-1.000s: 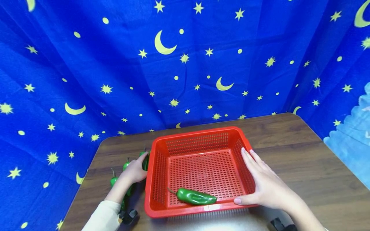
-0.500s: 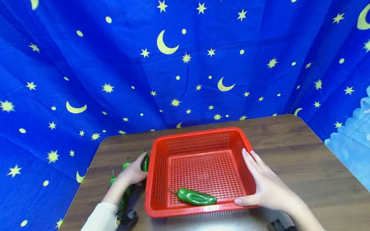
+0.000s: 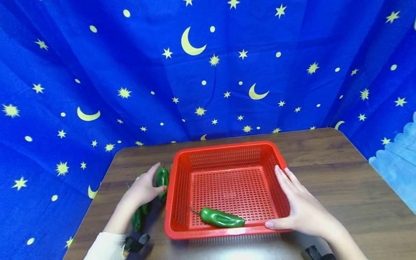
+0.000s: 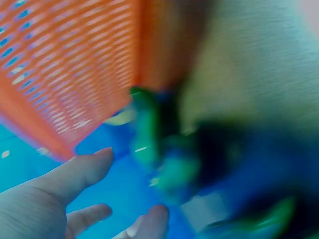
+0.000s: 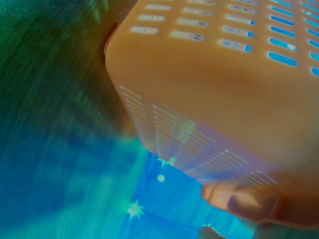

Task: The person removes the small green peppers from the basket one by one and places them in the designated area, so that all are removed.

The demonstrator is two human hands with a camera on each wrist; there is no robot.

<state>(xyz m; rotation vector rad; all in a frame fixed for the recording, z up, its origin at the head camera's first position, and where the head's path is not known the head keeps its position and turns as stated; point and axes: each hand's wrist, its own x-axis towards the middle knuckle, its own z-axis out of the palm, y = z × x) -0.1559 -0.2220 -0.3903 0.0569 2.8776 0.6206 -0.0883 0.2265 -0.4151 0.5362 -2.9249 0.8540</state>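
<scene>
A red plastic basket (image 3: 224, 145) stands mid-table, with one green chili pepper (image 3: 221, 219) lying inside along its near wall. My right hand (image 3: 303, 207) rests on the basket's near right corner, its thumb on the front rim and its straight fingers along the right rim. My left hand (image 3: 139, 189) is spread just left of another green pepper (image 3: 162, 177) beside the basket's left wall. The left wrist view, blurred, shows nothing between its thumb (image 4: 82, 172) and fingers. Under that hand and forearm more green peppers (image 3: 137, 219) lie partly hidden.
The brown wooden table (image 3: 328, 159) carries everything. A blue curtain (image 3: 227, 72) with yellow moons and stars hangs along its back and sides. A black wrist strap (image 3: 134, 243) sits on the left wrist.
My left hand has drawn slightly left and toward me, showing more of the pepper beside the basket. The right hand stays on the basket corner. The head view has shifted slightly.
</scene>
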